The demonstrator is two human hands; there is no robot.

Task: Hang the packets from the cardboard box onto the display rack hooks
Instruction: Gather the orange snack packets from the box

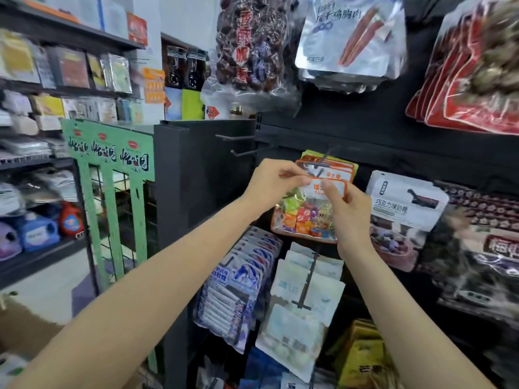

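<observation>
Orange-bordered candy packet point(307, 211) pinched between both hands, lettering unreadable

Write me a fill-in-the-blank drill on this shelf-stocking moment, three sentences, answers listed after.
1. Both hands pinch the ____ edge of the orange-bordered candy packet.
2. The left hand and right hand hold it in front of matching packets already on a ____.
3. The two bare hooks stick out to the ____ of those hung packets.

Missing words: top; hook; left
</observation>
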